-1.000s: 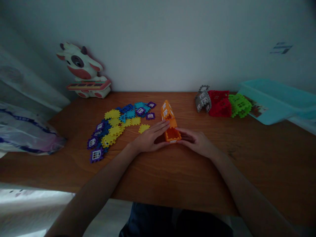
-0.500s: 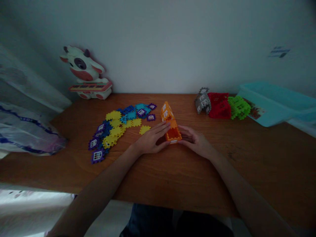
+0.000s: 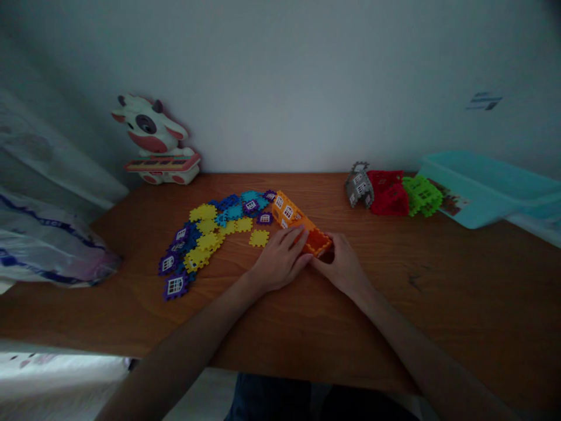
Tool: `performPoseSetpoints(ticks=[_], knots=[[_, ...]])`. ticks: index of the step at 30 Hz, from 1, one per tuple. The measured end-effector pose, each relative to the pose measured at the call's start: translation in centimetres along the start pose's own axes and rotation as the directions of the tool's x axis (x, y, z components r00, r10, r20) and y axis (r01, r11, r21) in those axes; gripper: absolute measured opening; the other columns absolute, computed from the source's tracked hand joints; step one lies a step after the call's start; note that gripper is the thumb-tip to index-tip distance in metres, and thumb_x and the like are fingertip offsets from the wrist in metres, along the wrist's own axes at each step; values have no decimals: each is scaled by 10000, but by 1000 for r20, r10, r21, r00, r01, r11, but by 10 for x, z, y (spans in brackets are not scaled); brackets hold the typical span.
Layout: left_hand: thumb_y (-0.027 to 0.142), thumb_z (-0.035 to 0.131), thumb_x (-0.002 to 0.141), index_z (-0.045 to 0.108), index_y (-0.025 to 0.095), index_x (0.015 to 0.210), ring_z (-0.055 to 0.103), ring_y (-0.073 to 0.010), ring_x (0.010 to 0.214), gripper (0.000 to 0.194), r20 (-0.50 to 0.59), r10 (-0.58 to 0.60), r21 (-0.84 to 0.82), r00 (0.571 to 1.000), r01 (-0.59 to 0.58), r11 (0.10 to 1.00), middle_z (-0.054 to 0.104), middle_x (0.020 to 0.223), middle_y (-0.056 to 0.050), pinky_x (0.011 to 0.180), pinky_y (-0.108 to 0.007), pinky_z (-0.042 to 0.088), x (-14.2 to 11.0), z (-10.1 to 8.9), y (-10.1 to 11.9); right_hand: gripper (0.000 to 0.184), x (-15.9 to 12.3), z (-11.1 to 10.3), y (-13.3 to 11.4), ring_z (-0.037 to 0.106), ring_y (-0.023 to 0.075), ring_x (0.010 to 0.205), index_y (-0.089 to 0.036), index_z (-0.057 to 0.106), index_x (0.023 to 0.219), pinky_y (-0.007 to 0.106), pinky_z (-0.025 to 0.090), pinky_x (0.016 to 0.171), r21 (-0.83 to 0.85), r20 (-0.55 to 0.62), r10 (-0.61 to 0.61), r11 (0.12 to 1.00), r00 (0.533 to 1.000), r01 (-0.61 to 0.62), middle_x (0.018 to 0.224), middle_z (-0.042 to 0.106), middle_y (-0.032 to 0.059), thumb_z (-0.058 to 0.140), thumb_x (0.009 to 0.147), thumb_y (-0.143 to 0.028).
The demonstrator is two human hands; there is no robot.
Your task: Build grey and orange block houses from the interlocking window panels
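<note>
The left hand (image 3: 279, 261) and right hand (image 3: 340, 268), both half closed, are holding the orange plastic block house (image 3: 286, 211) tilted low, so the next move is needing a steady grip.

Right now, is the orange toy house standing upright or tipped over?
Tipped over: the orange toy house lies lengthwise between the left hand and right hand, its hollow end showing.
</note>
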State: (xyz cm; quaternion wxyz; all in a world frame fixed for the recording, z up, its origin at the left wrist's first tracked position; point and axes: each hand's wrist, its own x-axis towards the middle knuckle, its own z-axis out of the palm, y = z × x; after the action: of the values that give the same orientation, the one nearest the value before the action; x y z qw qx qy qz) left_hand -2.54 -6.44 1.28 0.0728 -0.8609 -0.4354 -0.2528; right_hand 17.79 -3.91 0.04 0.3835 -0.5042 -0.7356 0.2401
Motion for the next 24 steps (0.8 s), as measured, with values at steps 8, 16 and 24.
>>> performPoseSetpoints(ticks=[8,16,24], knots=[[487,391,1044,382,66,1515,362,-326,1495,632,47,30,-15,998,-29,999,411,1593,-190,1226,-491,354,-2,7,1,584,9,-5,15,719,310,1059,-213,605,1186,528,566,983,272,-13,159,951,987,-149,1187,732,137,840,714,-467],[490,382,1046,390,103,1517,357,-303,1501,610,74,13,-29,997,-11,1000,416,1596,-170,1231,-502,338,0,7,1,542,11,-9,13,740,313,1017,-205,642,1161,531,587,950,265,-12,172,951,985,-162,1155,752,143,838,723,-457],[485,405,1038,424,93,1496,399,-321,1467,604,75,16,-7,997,-16,1000,434,1586,-161,1216,-505,354,0,7,1,563,14,-14,20,724,322,1045,-211,646,1161,540,576,950,140,32,103,984,994,-106,1159,748,134,847,711,-484]])
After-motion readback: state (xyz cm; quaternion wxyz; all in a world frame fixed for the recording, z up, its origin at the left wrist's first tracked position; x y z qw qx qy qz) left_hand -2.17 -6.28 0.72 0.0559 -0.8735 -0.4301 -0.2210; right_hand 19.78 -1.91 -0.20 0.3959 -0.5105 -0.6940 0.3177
